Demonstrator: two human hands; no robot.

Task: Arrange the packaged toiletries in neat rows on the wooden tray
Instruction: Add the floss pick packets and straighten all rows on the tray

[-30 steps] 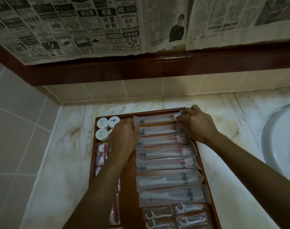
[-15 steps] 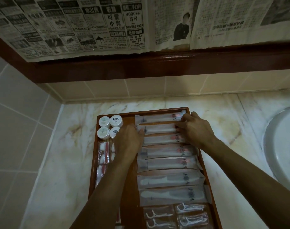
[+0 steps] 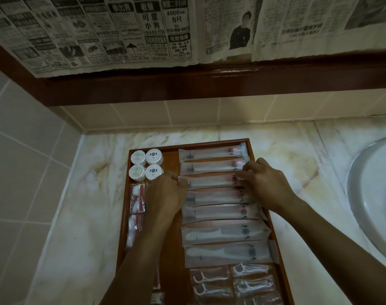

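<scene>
Both hands hold the third toothbrush packet (image 3: pixel 212 181) from the far end of the wooden tray (image 3: pixel 175 280) on the marble counter (image 3: pixel 82 216): left hand (image 3: pixel 165 192) pinches one end, right hand (image 3: pixel 263 183) the other.

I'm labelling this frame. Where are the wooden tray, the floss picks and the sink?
Wooden tray (image 3: pixel 188 143): head view, far rim.
Floss picks (image 3: pixel 250 269): head view, top right packet.
Sink (image 3: pixel 363 194): head view, left rim.
</scene>
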